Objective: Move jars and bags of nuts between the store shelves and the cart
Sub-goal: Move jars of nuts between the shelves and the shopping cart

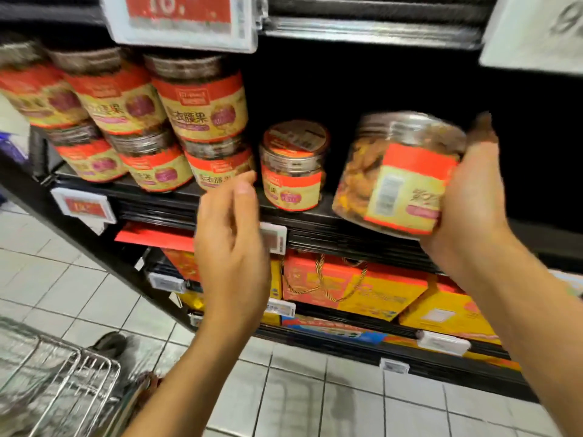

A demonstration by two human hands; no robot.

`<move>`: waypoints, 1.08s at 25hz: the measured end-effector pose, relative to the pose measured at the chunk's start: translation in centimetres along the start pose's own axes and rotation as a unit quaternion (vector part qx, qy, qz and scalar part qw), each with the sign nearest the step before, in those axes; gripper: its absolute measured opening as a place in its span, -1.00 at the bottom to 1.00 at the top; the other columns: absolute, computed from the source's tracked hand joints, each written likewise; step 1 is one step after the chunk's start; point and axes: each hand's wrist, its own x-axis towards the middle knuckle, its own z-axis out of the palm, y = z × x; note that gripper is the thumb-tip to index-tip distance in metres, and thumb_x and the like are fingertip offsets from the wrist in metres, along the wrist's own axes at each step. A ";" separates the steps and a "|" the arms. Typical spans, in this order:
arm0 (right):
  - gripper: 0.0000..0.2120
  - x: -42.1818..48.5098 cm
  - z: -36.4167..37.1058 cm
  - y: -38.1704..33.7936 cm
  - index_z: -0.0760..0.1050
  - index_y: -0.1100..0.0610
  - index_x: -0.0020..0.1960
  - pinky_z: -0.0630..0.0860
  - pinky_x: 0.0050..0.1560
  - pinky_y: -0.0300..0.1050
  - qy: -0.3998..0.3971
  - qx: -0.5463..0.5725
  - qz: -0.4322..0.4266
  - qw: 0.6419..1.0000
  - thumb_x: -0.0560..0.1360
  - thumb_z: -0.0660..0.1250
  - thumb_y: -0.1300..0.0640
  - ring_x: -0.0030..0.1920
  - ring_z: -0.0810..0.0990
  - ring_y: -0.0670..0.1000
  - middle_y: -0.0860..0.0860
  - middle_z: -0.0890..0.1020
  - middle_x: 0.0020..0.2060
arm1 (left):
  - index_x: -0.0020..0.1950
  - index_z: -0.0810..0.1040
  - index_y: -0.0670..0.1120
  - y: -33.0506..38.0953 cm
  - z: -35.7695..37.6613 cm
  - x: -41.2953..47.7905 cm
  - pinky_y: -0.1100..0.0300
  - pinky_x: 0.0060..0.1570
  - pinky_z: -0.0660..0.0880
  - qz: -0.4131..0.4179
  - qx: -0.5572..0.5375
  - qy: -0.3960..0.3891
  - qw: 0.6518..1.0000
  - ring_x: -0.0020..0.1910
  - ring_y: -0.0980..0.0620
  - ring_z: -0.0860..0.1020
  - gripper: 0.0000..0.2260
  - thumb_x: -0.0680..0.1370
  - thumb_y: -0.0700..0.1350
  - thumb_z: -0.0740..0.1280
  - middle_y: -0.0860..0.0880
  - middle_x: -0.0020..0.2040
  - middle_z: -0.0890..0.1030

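My right hand (470,200) grips a clear jar of nuts (394,175) with a red and cream label. The jar is tilted, and its lower edge is at the front lip of the black shelf (315,220). My left hand (232,244) hovers in front of the shelf edge with relaxed fingers and holds nothing. A single jar (293,167) stands upright on the shelf between my hands. To the left, several matching jars (202,102) are stacked in two layers. A corner of the wire cart (63,383) shows at the bottom left.
Red and yellow gift boxes (356,288) fill the lower shelves. Price tags (83,205) clip to the shelf edges, and a large tag (179,20) hangs from the shelf above. The shelf space behind the held jar is dark. White tile floor (315,389) lies below.
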 end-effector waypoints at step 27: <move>-0.49 -0.4 4.3 3.2 0.30 -0.07 0.40 0.32 0.19 -0.51 -0.193 -0.164 -0.175 0.951 0.55 -0.10 -0.21 0.28 0.36 -0.35 -0.26 0.43 0.33 | 0.36 0.40 0.10 0.2 -0.5 4.6 0.49 0.17 0.36 -0.041 -0.148 -0.179 0.972 0.24 0.41 0.42 -0.47 0.51 0.24 -0.08 0.30 0.20 0.51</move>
